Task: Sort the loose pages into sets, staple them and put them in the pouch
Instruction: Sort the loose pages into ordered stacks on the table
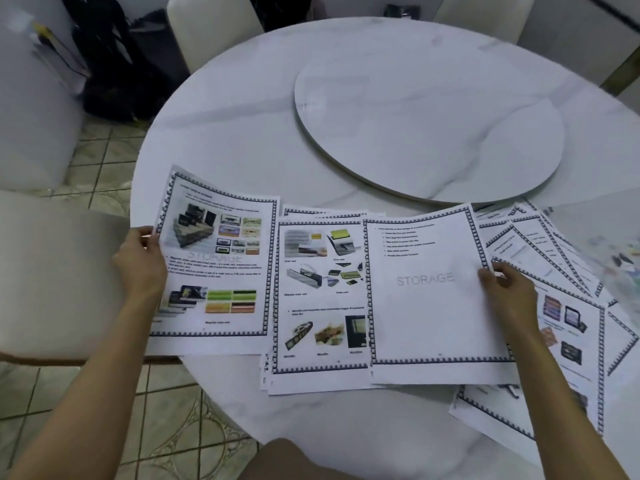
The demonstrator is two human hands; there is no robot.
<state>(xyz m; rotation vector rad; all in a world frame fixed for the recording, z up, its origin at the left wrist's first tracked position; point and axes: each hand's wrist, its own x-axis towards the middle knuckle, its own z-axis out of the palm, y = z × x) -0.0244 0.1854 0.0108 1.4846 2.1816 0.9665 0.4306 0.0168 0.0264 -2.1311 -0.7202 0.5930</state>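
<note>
Left hand (142, 258) pinches left edge of picture page (214, 265); right hand (505, 289) pinches right edge of STORAGE page (433, 296). Stack (322, 299) lies between them, loose pages (561, 317) fanned right, all on white worktop (242, 133)

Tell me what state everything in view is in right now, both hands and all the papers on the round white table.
Left hand: grips the left edge of the picture-filled bordered page, whose top corner curls up.
Right hand: pinches the right edge of the nearly blank STORAGE page.
Middle pile of bordered pages: stacked unevenly, its right side under the STORAGE page.
Loose bordered pages on the right: fanned out, overlapping.
</note>
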